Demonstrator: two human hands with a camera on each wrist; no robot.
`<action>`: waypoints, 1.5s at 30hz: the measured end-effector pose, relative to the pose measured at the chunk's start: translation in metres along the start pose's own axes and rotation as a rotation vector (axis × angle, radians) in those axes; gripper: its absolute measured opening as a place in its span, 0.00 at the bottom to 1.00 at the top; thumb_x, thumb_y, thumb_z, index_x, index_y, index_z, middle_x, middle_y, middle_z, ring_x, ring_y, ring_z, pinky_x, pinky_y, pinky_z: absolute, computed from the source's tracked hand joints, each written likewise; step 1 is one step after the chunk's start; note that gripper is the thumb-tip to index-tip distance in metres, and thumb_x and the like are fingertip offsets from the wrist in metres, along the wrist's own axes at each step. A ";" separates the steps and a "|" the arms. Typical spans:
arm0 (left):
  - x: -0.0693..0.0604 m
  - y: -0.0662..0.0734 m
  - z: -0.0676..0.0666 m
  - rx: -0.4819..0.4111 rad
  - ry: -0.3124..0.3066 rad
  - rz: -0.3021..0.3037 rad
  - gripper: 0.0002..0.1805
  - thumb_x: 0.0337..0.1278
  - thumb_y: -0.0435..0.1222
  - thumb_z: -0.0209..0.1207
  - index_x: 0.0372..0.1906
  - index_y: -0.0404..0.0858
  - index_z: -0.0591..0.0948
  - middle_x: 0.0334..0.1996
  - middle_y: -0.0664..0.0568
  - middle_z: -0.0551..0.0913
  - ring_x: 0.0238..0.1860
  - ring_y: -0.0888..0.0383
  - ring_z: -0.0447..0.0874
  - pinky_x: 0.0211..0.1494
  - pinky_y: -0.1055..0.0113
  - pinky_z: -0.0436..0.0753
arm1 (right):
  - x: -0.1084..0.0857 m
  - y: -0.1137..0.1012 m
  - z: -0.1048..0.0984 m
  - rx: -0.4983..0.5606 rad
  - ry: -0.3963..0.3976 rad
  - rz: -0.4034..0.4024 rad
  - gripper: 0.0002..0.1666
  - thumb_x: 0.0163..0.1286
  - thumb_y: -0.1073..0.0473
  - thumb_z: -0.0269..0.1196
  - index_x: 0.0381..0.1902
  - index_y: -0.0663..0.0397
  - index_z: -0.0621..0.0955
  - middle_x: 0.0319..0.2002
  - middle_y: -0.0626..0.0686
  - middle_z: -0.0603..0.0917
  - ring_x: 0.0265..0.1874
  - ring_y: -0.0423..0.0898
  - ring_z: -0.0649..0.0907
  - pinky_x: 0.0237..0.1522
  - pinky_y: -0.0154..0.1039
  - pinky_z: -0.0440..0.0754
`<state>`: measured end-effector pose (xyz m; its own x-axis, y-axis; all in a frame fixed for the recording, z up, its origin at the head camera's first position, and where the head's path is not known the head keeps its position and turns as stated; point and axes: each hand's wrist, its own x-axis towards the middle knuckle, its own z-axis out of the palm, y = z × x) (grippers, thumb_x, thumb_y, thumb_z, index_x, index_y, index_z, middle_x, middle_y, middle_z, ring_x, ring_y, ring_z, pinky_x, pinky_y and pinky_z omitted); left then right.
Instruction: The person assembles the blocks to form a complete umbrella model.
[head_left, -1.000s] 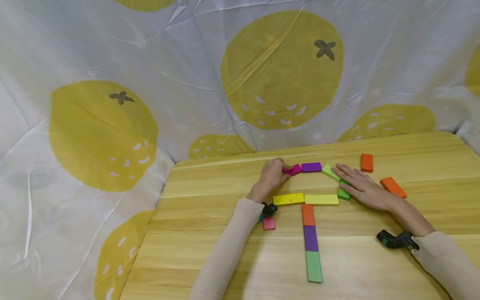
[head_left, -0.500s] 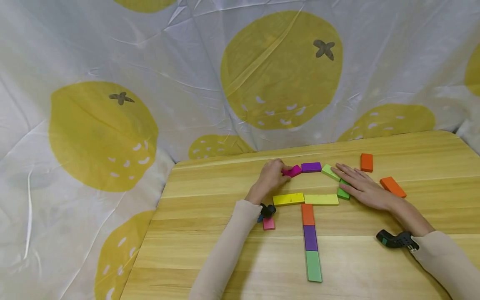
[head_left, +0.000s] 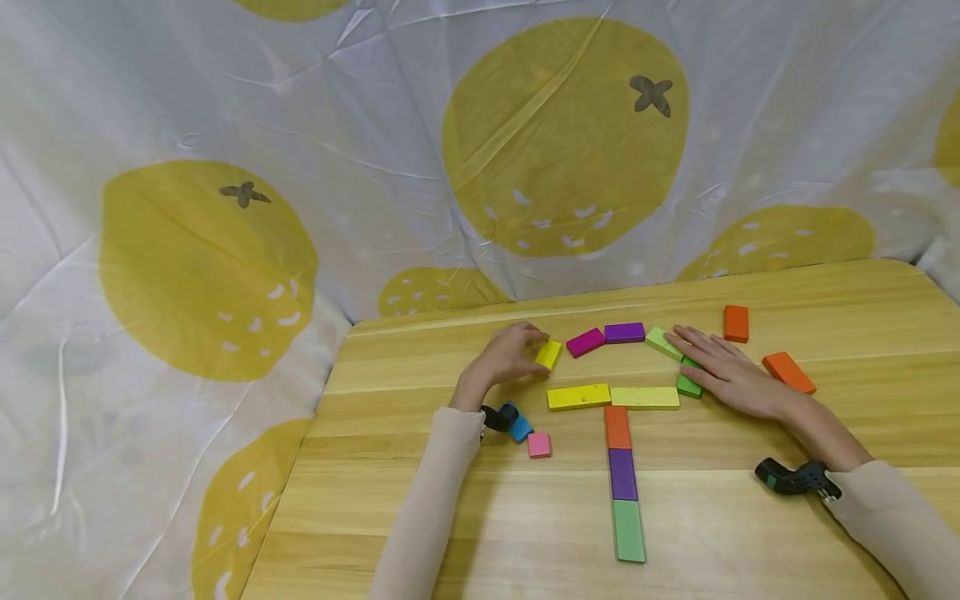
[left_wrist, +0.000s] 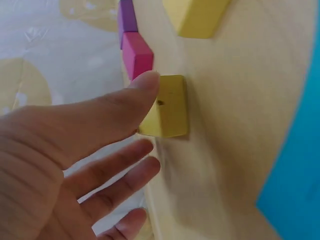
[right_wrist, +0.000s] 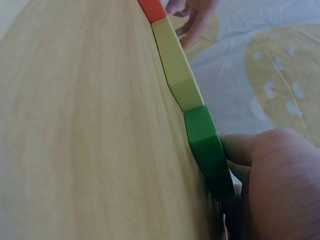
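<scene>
Yellow block (head_left: 550, 355) near far edge of worktop (head_left: 360, 417), pinched by left hand (head_left: 512, 353), could jar magenta block (head_left: 586, 342) if overpushed; right hand (head_left: 729, 379), fingers extended, touches green block (head_left: 687, 387).

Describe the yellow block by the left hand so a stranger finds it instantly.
On the wooden table, toward the far side near the patterned cloth, find the left hand. At its fingers lies the yellow block. Unlike the crosswise yellow bar nearer the camera, it is slanted beside the magenta block.

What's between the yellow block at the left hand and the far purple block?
The magenta block, next to the purple block; the head view shows bare table between it and the yellow block.
</scene>
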<state>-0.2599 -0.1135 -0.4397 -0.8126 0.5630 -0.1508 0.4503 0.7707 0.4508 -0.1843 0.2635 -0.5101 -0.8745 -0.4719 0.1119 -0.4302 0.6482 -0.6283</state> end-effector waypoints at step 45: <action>-0.056 0.029 0.036 0.038 0.158 0.031 0.16 0.57 0.39 0.74 0.50 0.39 0.90 0.39 0.51 0.89 0.42 0.55 0.83 0.48 0.66 0.80 | 0.000 -0.002 -0.001 0.005 0.007 -0.012 0.36 0.84 0.52 0.50 0.84 0.48 0.55 0.83 0.64 0.52 0.83 0.66 0.50 0.84 0.49 0.33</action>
<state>-0.1885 -0.1120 -0.4504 -0.8449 0.5348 0.0043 0.4872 0.7663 0.4188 -0.1835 0.2626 -0.5083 -0.8708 -0.4754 0.1253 -0.4399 0.6397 -0.6304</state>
